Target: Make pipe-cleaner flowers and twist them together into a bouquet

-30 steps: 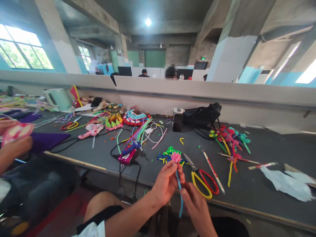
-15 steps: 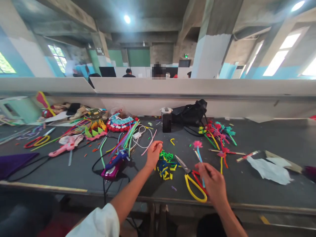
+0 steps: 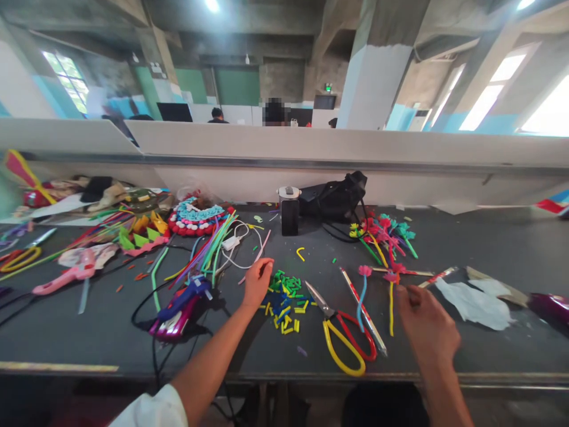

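Note:
My left hand [image 3: 258, 283] is closed in a loose pinch at the left edge of a pile of short green, blue and yellow pieces [image 3: 287, 284]. Whatever its fingers may hold is hidden. My right hand [image 3: 430, 326] has curled fingers, the tips beside a pink-red fuzzy flower [image 3: 393, 275] near a yellow stem [image 3: 391, 311]; I cannot make out what they grip. Between the hands lie large scissors [image 3: 331, 317] with yellow and red handles, blades parted. A pink flower on a blue stem [image 3: 362, 296] lies beside a red-and-white wrapped stick [image 3: 360, 305].
Fuzzy flowers [image 3: 386, 234] lie at the back right, near white paper [image 3: 473, 302]. A black bag [image 3: 335, 198] and a phone [image 3: 290, 216] stand at the back. On the left are a blue glue gun [image 3: 184, 296], a pink one [image 3: 73, 273], cords and fuzzy stems [image 3: 220, 243].
My right hand has let go of the blue-stemmed flower, which now lies on the table, and has moved right to the other flowers. The view has shifted right; my left hand stays by the pile.

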`<state>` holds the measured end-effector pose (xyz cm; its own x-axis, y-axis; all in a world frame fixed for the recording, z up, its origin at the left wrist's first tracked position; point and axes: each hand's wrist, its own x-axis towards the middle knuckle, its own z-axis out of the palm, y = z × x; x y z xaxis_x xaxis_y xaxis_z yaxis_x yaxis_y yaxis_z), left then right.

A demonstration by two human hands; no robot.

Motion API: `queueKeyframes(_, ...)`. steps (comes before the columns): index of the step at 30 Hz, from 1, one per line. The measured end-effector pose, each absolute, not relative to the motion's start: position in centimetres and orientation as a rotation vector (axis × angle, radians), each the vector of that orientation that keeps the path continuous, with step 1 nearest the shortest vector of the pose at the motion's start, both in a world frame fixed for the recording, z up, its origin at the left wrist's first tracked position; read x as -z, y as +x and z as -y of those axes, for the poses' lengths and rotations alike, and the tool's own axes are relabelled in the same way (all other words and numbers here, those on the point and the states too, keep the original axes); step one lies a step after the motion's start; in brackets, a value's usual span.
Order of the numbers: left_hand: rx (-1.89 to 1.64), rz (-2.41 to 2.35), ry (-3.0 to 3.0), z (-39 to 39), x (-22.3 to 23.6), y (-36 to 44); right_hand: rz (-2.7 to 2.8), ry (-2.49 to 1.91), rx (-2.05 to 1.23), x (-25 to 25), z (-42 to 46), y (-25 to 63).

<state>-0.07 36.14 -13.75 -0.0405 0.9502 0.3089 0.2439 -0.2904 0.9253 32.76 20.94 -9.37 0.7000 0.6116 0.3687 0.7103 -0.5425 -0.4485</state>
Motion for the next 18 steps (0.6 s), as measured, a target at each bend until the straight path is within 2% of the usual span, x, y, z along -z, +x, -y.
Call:
queueKeyframes(8,-1.349,-1.291,1.564,-36.2,13.6,-0.1,1.099,-2.213,-0.222,13.3,-23.0,38.4)
queueKeyframes(18,-1.363,-1.239,1.495,-36.0,13.2,0.0,0.932,-1.94,0.034,13.6,-21.6,34.5)
